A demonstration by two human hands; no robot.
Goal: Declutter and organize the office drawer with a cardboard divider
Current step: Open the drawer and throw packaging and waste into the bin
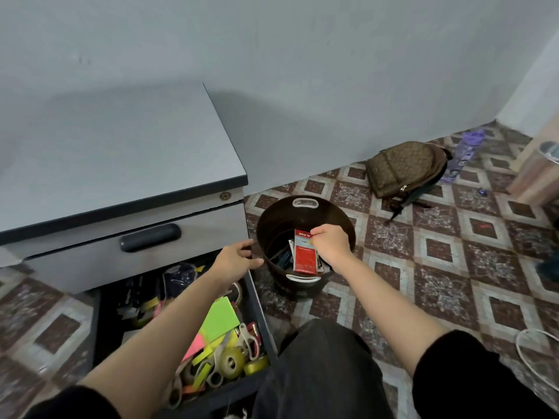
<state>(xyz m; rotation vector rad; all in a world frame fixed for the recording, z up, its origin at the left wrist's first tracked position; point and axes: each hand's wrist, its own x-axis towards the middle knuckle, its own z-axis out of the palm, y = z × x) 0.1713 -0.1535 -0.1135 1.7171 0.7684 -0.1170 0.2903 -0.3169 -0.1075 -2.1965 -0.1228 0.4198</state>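
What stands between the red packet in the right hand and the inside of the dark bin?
Nothing visible. The right hand pinches the red packet by its top, and its lower end is already inside the open bin, beside other discards. The left hand is apart, near the corner of the drawer.

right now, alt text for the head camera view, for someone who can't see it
The right hand pinches a flat red packet over a dark round plastic bin on the tiled floor; the open left hand hovers beside it, above an open grey cabinet drawer cluttered with sticky notes and tape rolls.
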